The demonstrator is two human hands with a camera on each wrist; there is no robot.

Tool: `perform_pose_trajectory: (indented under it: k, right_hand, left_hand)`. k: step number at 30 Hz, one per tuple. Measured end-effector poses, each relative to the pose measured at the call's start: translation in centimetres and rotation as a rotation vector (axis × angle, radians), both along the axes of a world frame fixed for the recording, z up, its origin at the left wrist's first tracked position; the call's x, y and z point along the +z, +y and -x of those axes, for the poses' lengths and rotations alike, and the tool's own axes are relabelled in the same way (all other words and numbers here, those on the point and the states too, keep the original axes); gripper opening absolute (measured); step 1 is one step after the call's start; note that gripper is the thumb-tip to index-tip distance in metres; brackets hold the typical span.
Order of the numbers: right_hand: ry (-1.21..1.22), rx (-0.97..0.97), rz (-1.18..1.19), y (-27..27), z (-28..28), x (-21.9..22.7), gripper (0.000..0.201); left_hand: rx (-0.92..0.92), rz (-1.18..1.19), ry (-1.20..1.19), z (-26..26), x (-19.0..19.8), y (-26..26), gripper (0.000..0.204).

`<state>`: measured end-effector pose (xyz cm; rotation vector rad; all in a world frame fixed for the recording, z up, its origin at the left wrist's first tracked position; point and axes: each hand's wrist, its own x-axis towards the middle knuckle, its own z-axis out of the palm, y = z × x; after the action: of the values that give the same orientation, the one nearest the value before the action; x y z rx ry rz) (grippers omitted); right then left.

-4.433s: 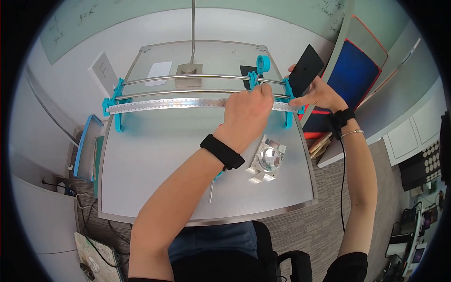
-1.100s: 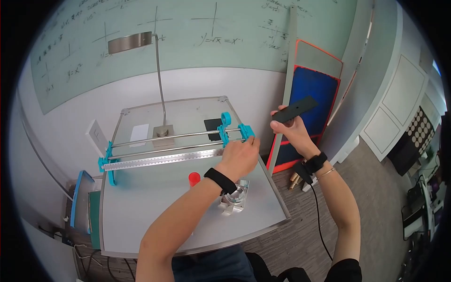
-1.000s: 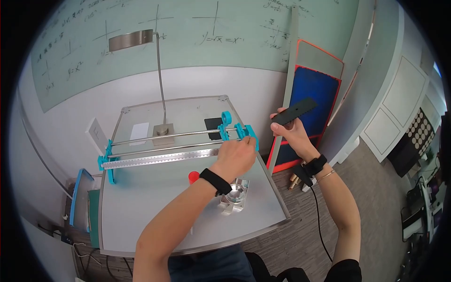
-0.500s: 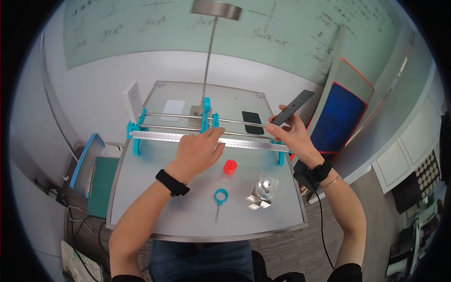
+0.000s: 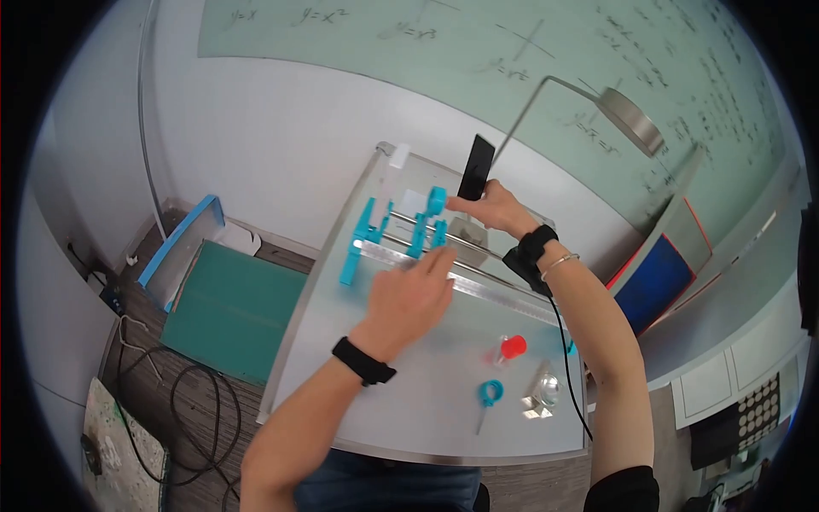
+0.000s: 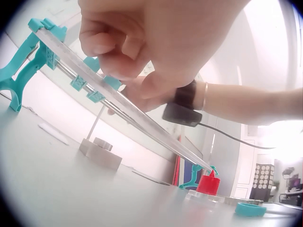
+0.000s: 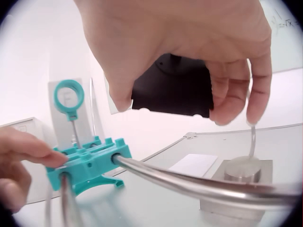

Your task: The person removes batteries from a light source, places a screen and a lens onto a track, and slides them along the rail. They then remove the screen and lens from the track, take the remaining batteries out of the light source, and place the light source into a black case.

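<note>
Right wrist: left hand's [image 7: 19, 149] index, nearly straight, touches the carriage [image 7: 90, 163] on its two rods [image 7: 189, 182]; pushing in line with them should avoid binding. Right hand [image 7: 180, 33] grasps the black plate [image 7: 170, 87] by its edges; best kept clear of the ring [image 7: 71, 111].

Left wrist: other left fingers curl loosely, gripping nothing visible.

Head: carriage sits near the rods' left end, versus mid-rods half a second ago; plate is now just beside the ring, then nearer the right end.
</note>
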<state>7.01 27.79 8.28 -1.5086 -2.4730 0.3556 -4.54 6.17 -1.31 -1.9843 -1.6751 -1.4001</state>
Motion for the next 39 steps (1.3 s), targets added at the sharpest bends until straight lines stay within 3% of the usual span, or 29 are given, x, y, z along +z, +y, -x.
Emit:
perform_pose_trajectory:
  k: [1, 3, 8, 10, 14, 15, 18, 20, 21, 24, 25, 28, 33, 35, 39]
  right_hand:
    - [-0.005, 0.010, 0.001, 0.0, 1.2, 0.1, 0.114]
    - [-0.284, 0.033, 0.236, -0.3, 3.7, 0.7, 0.102]
    - [-0.369, -0.023, 0.223, 1.6, 6.9, -1.2, 0.072]
    - [-0.383, 0.004, 0.396, 1.6, 7.7, -1.3, 0.061]
    - [-0.461, 0.113, 0.356, 1.0, 8.4, -1.7, 0.056]
    - [-0.566, 0.222, 0.218, 2.1, 8.3, -2.9, 0.057]
    - [-0.675, 0.062, 0.174, 2.8, 8.8, -4.0, 0.052]
    - [-0.427, 0.026, 0.470, 3.6, 8.2, -2.8, 0.113]
    - [-0.309, 0.030, 0.539, 3.5, 7.3, -1.8, 0.113]
    - [-0.317, -0.034, 0.408, 4.0, 3.6, 1.1, 0.067]
    - [-0.310, -0.066, 0.412, 4.4, 1.3, 1.2, 0.067]
    - [-0.195, -0.115, 0.325, 6.0, -6.8, 1.2, 0.036]
    - [-0.519, -0.256, 0.268, 5.6, -16.4, -1.2, 0.056]
    - [-0.605, -0.317, 0.325, 5.7, -17.6, -2.0, 0.079]
    - [-0.686, -0.330, 0.423, 7.2, -18.0, -2.8, 0.081]
  left_hand:
    - [0.020, 0.000, 0.012, -0.1, -0.5, 0.2, 0.039]
    - [0.048, -0.011, 0.016, 0.0, -1.4, 0.8, 0.039]
    - [0.068, -0.205, 0.070, -0.7, -1.0, 0.1, 0.027]
    - [0.058, -0.282, 0.061, -0.6, -1.0, 0.4, 0.024]
    - [0.045, -0.382, 0.036, -0.3, -0.7, 0.4, 0.020]
    - [0.042, -0.378, 0.039, -0.2, -0.6, 0.3, 0.020]
    - [0.065, -0.312, 0.037, 0.1, -0.3, 0.0, 0.020]
    - [0.080, -0.333, 0.018, 0.1, -0.5, 0.2, 0.020]
    - [0.050, -0.327, 0.010, 0.1, -0.5, 0.3, 0.020]
    - [0.018, -0.313, 0.023, 0.1, -0.3, 0.1, 0.020]
    - [0.021, -0.306, 0.027, 0.2, 0.0, -0.1, 0.019]
    - [0.008, -0.328, 0.027, 0.2, 0.6, -0.3, 0.017]
    - [0.017, -0.336, 0.050, 0.3, 1.0, -0.4, 0.017]
    - [0.017, -0.344, 0.053, 0.4, 0.9, -0.2, 0.018]
    - [0.023, -0.277, 0.046, 0.5, 0.7, -0.2, 0.019]
